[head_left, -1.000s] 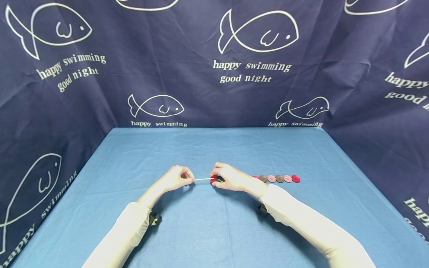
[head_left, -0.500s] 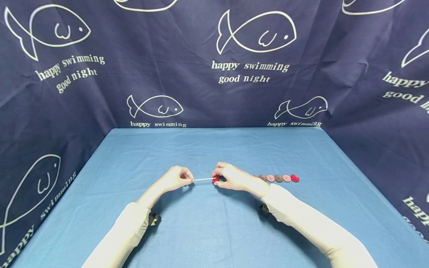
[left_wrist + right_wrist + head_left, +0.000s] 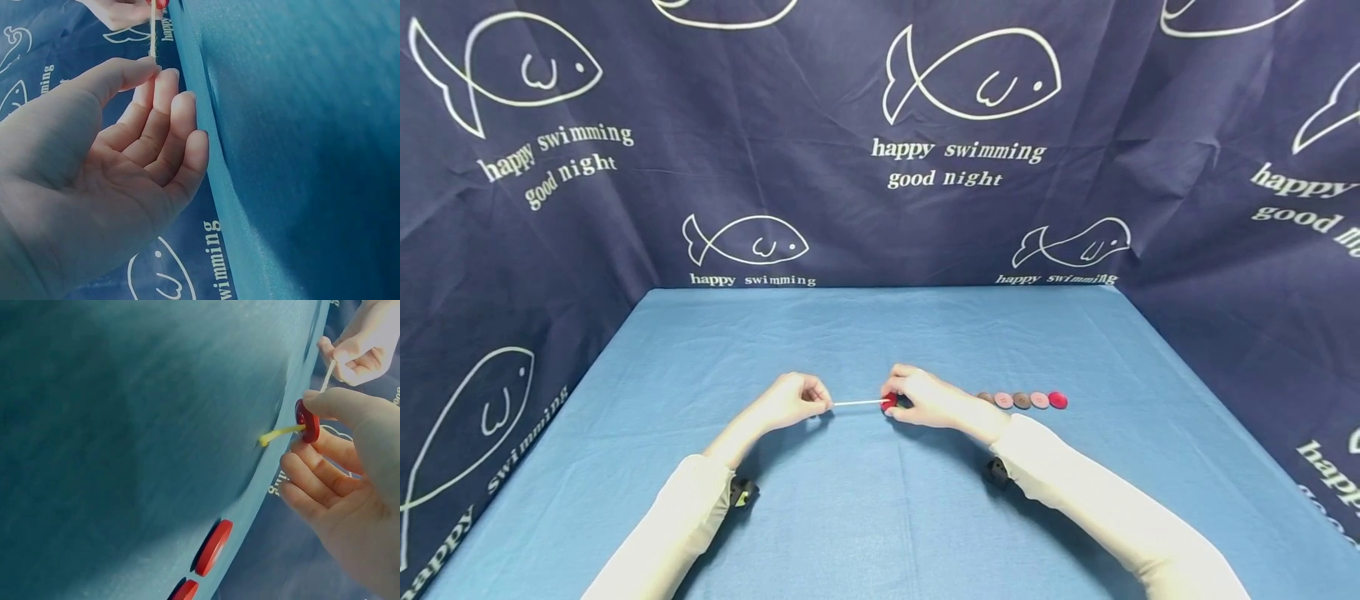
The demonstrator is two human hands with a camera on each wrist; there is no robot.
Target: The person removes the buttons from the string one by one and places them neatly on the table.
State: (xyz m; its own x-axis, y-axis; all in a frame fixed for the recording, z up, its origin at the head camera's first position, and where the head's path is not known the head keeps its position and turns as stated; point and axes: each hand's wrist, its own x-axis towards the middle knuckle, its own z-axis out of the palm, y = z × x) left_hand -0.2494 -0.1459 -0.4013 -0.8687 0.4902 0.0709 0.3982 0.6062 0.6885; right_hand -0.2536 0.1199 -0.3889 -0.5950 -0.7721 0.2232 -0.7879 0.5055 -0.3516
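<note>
In the head view my left hand (image 3: 793, 398) pinches one end of a thin pale cord (image 3: 859, 403) between thumb and index finger. The left wrist view shows its other fingers (image 3: 169, 134) loosely curled below. My right hand (image 3: 925, 400) holds a round red button (image 3: 889, 403) by its edge, pinched between thumb and fingertips. The cord runs straight between the hands to the button. In the right wrist view a yellow cord tail (image 3: 281, 433) sticks out of the far face of the button (image 3: 307, 422), so the cord passes through it.
Right of my right hand lies a row of buttons, among them a brown one (image 3: 1022, 401), a pink one (image 3: 1039, 401) and a red one (image 3: 1057, 400). The right forearm partly covers the row. A blue cloth (image 3: 850, 333) covers the table, before a navy fish-print curtain (image 3: 842, 192).
My right hand has shifted slightly right with the red button, and the stretch of cord between the hands has grown longer. The left hand keeps its pinch almost in place.
</note>
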